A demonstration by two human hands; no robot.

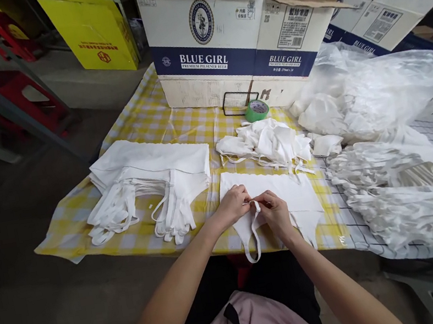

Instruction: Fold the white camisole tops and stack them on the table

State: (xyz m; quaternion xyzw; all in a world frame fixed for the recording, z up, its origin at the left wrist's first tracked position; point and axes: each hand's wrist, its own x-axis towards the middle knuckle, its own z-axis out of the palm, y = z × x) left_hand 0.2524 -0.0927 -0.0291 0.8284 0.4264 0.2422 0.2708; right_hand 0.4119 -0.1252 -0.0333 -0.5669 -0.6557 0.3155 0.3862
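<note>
A white camisole top (280,190) lies flat at the table's front edge, its straps toward me. My left hand (235,203) pinches one of its shoulder straps (252,245) near the top's middle. Close beside it, my right hand (274,212) grips the same strap, fingertips almost meeting the left ones. The strap hangs in a loop below the hands. To the left sits a neat stack of white camisoles (150,168) with straps bunched at the front. Behind the top lies a loose heap of small white cloth pieces (267,142).
A roll of green tape (256,110) stands before a large beer carton (204,47). At right are a big pile of white garments (406,190) and a clear plastic bag (375,89). The checked tablecloth (69,227) overhangs the front edge. A yellow bag (89,33) stands behind left.
</note>
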